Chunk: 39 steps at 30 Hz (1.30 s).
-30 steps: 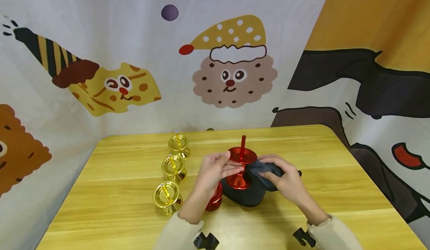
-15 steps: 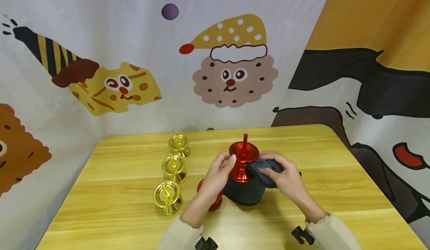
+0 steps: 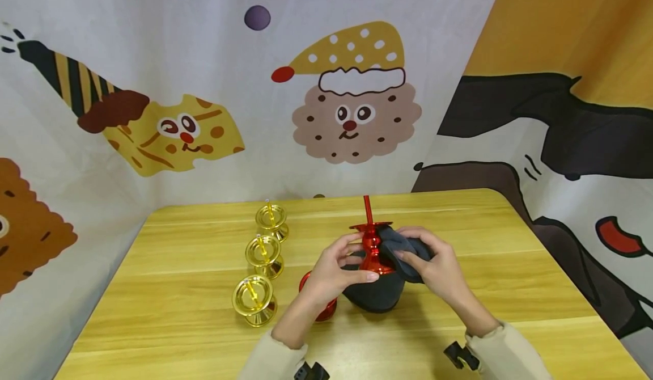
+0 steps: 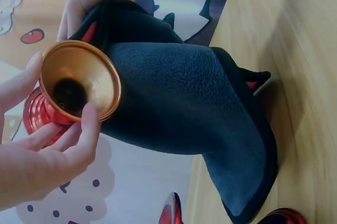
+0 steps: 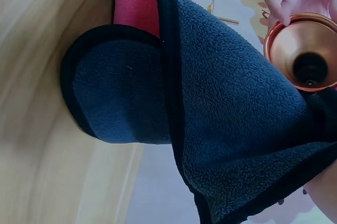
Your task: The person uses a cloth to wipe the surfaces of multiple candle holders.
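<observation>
My left hand [image 3: 334, 273] grips a shiny red candle holder [image 3: 372, 243], its thumb along the foot. The holder leans back, its dish seen edge-on and a thin red stick rising from the middle. In the left wrist view the foot's hollow, copper-coloured inside [image 4: 97, 71] faces the camera. My right hand [image 3: 437, 261] pinches a dark blue-grey fleecy cloth [image 3: 374, 295] with a black border, bunched against the holder's right side. The rest of the cloth hangs down to the table, and a red underside [image 5: 138, 9] shows at a fold.
A second red holder [image 3: 327, 311] stands on the wooden table [image 3: 178, 289], partly behind my left forearm. To the left, three gold candle holders form a row: far [image 3: 279, 231], middle [image 3: 270, 266], near [image 3: 261, 315]. A cartoon-printed curtain [image 3: 265, 153] hangs behind the table.
The red holder has tipped back, so its dish now shows edge-on instead of from above. My left thumb has moved from the dish rim down to the foot. The right hand still pinches the cloth.
</observation>
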Motion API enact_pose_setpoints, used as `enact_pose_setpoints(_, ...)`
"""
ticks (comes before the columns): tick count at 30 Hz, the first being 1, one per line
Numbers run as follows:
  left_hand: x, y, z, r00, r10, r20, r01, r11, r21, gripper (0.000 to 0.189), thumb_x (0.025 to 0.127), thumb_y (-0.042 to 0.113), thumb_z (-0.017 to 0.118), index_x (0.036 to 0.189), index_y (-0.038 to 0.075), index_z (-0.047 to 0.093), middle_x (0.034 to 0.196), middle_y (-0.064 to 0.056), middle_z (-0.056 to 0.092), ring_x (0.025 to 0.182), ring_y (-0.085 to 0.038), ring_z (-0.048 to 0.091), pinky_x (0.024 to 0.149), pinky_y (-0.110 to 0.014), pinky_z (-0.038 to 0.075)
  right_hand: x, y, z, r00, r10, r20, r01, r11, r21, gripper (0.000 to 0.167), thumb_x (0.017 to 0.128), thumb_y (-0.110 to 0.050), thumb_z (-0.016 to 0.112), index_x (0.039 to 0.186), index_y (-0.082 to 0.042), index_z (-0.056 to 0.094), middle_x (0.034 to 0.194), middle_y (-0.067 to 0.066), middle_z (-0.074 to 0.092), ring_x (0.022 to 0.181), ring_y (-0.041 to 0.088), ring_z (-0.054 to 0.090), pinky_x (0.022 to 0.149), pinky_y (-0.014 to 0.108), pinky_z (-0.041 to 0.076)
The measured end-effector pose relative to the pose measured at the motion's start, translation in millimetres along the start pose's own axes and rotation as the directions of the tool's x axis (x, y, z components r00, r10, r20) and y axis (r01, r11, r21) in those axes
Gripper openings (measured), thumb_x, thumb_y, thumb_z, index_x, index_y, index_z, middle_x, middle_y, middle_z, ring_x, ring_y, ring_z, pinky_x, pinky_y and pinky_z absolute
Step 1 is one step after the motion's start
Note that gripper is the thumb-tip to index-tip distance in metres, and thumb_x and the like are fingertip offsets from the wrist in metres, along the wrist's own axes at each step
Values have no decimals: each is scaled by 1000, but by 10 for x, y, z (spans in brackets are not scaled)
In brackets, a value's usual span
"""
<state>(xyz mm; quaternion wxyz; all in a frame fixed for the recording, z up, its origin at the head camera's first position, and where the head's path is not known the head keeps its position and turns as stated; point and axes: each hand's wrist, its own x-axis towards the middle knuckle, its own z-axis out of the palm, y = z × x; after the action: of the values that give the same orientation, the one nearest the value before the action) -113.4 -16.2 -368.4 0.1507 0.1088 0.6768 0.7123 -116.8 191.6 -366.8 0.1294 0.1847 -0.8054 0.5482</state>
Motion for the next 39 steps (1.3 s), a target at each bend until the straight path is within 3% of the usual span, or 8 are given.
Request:
enact_pose_setpoints(6, -10, -40, 67, 994, 45, -96, -29, 987, 158, 62, 70, 12, 80, 125, 11, 53, 110, -8, 59, 91, -24, 57, 72, -33, 53, -8, 15, 11, 999, 5, 47, 0, 995, -99, 28, 76, 4, 70, 101, -4, 63, 105, 7, 60, 95, 11, 55, 76, 14, 48)
enact_pose_setpoints(12, -10, -90, 208, 968, 190, -166, -110, 910, 400, 61, 66, 17, 83, 118, 4, 53, 106, -11, 58, 86, -28, 61, 73, -31, 54, -29, -56, 150, 970, -240, 34, 237, 915, -326, 37, 63, 15, 75, 93, -2, 64, 100, 7, 60, 91, 22, 59, 74, 26, 54)
enact_pose_setpoints(15, -18, -90, 202, 979, 134, -153, -76, 940, 334, 60, 68, 15, 82, 119, 4, 52, 107, -11, 56, 86, -28, 59, 70, -31, 54, -44, -59, 178, 951, -307, 44, 302, 885, -356, 40, 60, 17, 76, 93, -2, 63, 100, 8, 59, 90, 25, 60, 74, 31, 55)
enact_pose_setpoints(19, -25, -65, 102, 998, -17, -58, 20, 998, 57, 59, 72, 4, 77, 124, 5, 49, 112, -12, 53, 89, -24, 56, 69, -32, 54, -29, 5, 93, 965, -256, 59, 262, 949, -174, 40, 64, 18, 72, 95, -4, 63, 103, 11, 59, 97, 20, 57, 83, 17, 48)
enact_pose_setpoints(24, -31, -40, -34, 995, -42, 92, 58, 983, -176, 59, 75, -4, 71, 128, 0, 44, 116, -14, 51, 92, -22, 56, 76, -32, 53, -1, 105, -43, 987, -128, 96, 125, 992, 31, 31, 72, 15, 67, 98, -1, 61, 105, 15, 58, 100, 10, 54, 84, 15, 46)
enact_pose_setpoints(29, -32, 0, 6, 1000, -16, 22, 16, 1000, 8, 58, 72, 2, 76, 124, 6, 49, 114, -10, 55, 93, -23, 56, 73, -32, 52, 9, 98, -45, 995, -3, 98, 3, 1000, 0, 25, 75, 10, 67, 97, -2, 61, 105, 12, 59, 96, 9, 56, 79, 17, 49)
enact_pose_setpoints(34, -28, 7, 129, 991, 55, -120, -16, 953, 304, 61, 68, 11, 81, 120, 8, 50, 110, -10, 57, 92, -30, 58, 67, -31, 54, 14, 32, 64, 995, -83, 56, 90, 986, -143, 30, 71, 14, 70, 94, -4, 63, 103, 7, 61, 96, 16, 57, 80, 13, 46)
enact_pose_setpoints(39, -11, -8, 118, 996, 16, -89, 3, 979, 204, 59, 71, 8, 78, 122, 4, 48, 110, -12, 54, 89, -27, 59, 67, -31, 55, 12, -18, 111, 978, -201, 51, 207, 961, -183, 33, 68, 15, 71, 94, -5, 62, 103, 7, 60, 97, 22, 57, 84, 11, 44)
